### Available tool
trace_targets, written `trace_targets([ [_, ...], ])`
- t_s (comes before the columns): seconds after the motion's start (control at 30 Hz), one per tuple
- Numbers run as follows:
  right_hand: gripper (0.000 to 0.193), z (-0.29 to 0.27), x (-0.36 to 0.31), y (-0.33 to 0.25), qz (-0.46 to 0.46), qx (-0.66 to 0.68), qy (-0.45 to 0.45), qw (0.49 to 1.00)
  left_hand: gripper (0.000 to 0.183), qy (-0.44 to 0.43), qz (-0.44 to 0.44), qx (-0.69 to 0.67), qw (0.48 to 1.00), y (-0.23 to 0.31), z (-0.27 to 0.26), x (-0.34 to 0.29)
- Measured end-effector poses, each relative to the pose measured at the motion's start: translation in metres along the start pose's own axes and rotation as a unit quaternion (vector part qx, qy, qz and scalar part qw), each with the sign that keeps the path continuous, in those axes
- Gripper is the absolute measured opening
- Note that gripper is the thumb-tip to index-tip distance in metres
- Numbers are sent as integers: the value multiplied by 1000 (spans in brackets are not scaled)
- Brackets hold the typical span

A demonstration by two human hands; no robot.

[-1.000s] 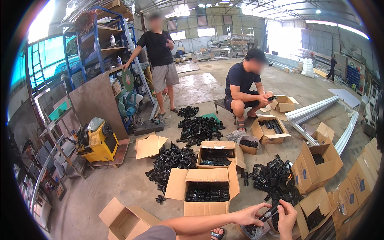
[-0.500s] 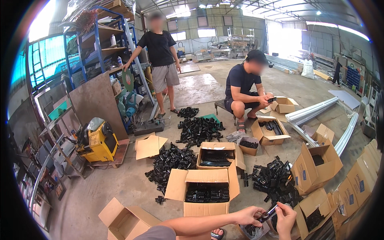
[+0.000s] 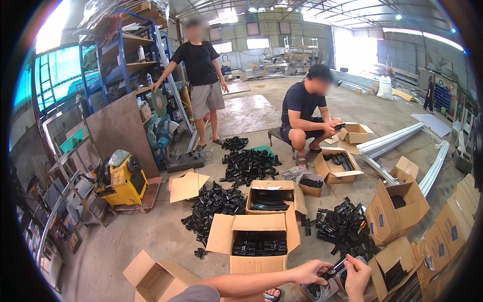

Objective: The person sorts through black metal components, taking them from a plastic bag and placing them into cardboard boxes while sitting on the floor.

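At the lower right, my left hand (image 3: 312, 272) and my right hand (image 3: 357, 277) are closed on a small black part (image 3: 336, 269), one at each end. Its exact kind is too small to tell. Below the hands sits a clear plastic bag (image 3: 322, 291) with black pieces in it. Beyond them lies a heap of black parts (image 3: 347, 229) on the floor. An open cardboard box (image 3: 259, 262) filled with rows of black parts stands left of my hands. Close to my right hand, another open box (image 3: 397, 256) holds dark pieces.
A crouching person (image 3: 307, 105) handles a black part; another person (image 3: 198, 65) stands by the blue shelf (image 3: 123, 60). More black heaps (image 3: 214, 206) lie left of the boxes. A yellow machine (image 3: 126, 183) stands at left, white metal profiles (image 3: 392, 141) at right.
My hands stay at nearly the same place, with the black part still between them and its angle slightly changed. The view has shifted a little; the two people keep their places.
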State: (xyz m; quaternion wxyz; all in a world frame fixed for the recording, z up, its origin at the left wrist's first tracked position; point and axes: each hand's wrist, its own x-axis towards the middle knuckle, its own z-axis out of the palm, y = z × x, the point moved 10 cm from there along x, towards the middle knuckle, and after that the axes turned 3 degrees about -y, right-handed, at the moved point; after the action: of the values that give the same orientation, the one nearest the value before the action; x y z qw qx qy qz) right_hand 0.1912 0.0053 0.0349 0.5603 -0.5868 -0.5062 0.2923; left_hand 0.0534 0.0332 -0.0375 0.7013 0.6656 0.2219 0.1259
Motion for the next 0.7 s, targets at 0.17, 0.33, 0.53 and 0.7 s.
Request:
trace_targets([
  [0.17, 23, 1, -4, -1, 16, 8, -10, 1000, 68, 1, -1, 25, 1000, 5, 1, -5],
  [0.33, 20, 0, -7, -11, -7, 6, 11, 1000, 70, 25, 13, 52, 998, 10, -2, -6],
  [0.53, 15, -8, -1, -26, -113, -24, 59, 992, 72, 43, 12, 21, 999, -10, -8, 2],
  [0.7, 10, -5, 1, -32, -125, -46, 53, 990, 68, 0, 7, -78, 997, -6, -1, -1],
])
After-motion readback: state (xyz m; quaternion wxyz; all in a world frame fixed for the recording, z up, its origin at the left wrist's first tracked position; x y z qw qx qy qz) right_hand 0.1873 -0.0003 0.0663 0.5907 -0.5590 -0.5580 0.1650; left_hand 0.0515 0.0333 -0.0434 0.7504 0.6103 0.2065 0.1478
